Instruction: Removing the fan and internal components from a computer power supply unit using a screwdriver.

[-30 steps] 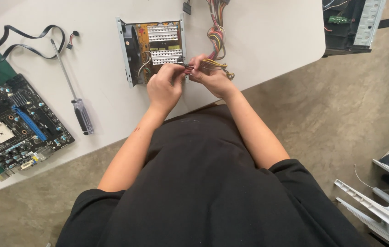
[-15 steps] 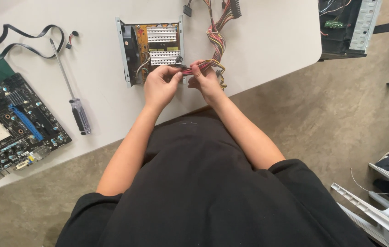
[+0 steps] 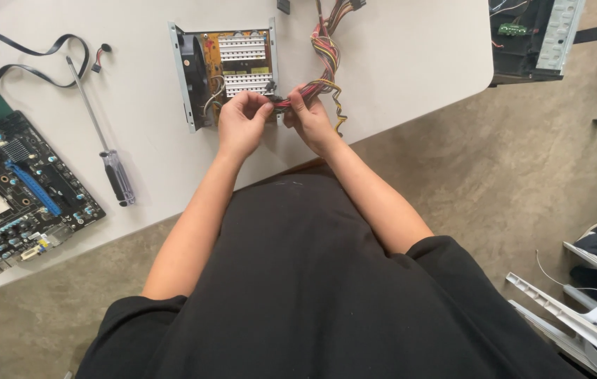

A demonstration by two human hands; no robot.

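An opened power supply unit (image 3: 225,70) with a black fan, an orange circuit board and white heat sinks lies on the white table (image 3: 397,56). A bundle of coloured wires (image 3: 325,49) runs from its near right corner up and off the top of the view. My left hand (image 3: 240,124) pinches the wires where they leave the unit. My right hand (image 3: 309,119) grips the same bundle just to the right. Both hands rest at the table's near edge.
A screwdriver (image 3: 102,144) with a clear handle lies to the left. A dark motherboard (image 3: 14,189) sits at the far left, black flat cables (image 3: 18,56) behind it. A computer case (image 3: 533,35) stands at the table's right end. White plastic panels (image 3: 579,316) lie on the floor.
Both hands have shifted slightly along the wire bundle, closer to the power supply unit's corner. The view has drifted a little.
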